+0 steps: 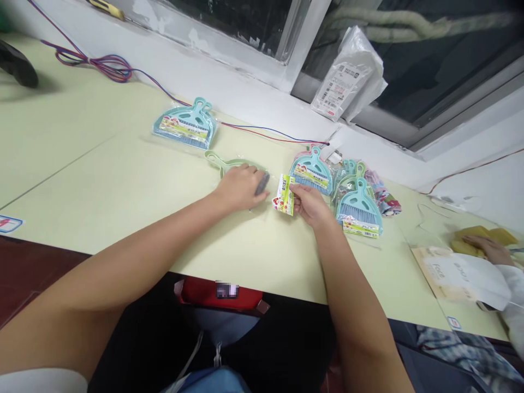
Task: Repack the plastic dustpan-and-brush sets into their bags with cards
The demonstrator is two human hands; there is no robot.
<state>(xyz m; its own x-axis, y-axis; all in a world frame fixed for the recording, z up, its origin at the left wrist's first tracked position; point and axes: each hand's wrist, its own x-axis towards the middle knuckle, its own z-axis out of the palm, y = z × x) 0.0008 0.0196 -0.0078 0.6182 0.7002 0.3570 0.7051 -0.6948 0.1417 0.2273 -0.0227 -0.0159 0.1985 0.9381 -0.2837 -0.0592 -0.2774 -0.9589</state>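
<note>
A light green mini dustpan (216, 159) lies on the table with its handle pointing left; clear plastic shows around it. My left hand (240, 188) is over the dustpan, its fingers curled on it near grey brush bristles (262, 184). The hand hides most of the pan. To the right, my right hand (310, 204) pinches a printed card (285, 195), green and white with red mushroom pictures. It is held upright just above the table, apart from the dustpan.
A bagged blue dustpan set (186, 124) lies at the back left. Several more bagged sets (359, 210) are piled at right. Cables (110, 68) run along the wall; a plastic-wrapped packet (344, 82) leans on the window. Another person's hand (487, 246) touches yellow sponges at far right.
</note>
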